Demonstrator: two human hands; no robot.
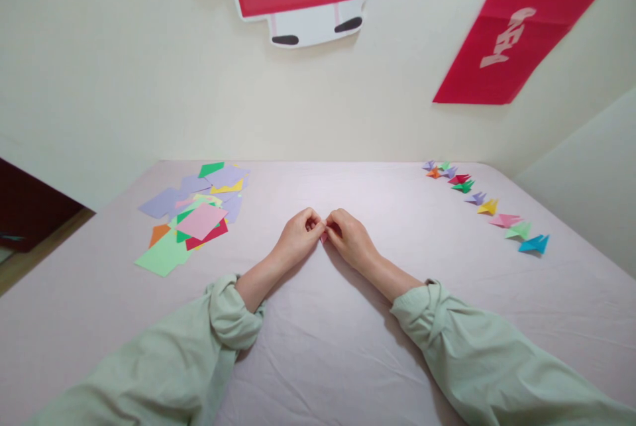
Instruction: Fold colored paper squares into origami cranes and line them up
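Both of my hands meet over the middle of the covered table. Between the fingertips is a small piece of folded pink-red paper (324,236), mostly hidden by the fingers. My left hand (301,235) pinches it from the left side. From the right, my right hand (350,238) pinches the same paper, its fingertips touching those of the left. How the paper is folded cannot be made out.
A loose pile of coloured paper sheets (201,221) lies to the left. Along the right edge runs a row of small folded paper figures (505,220) in several colours. A pale cloth (318,346) covers the table, which meets a wall (318,114) at the back.
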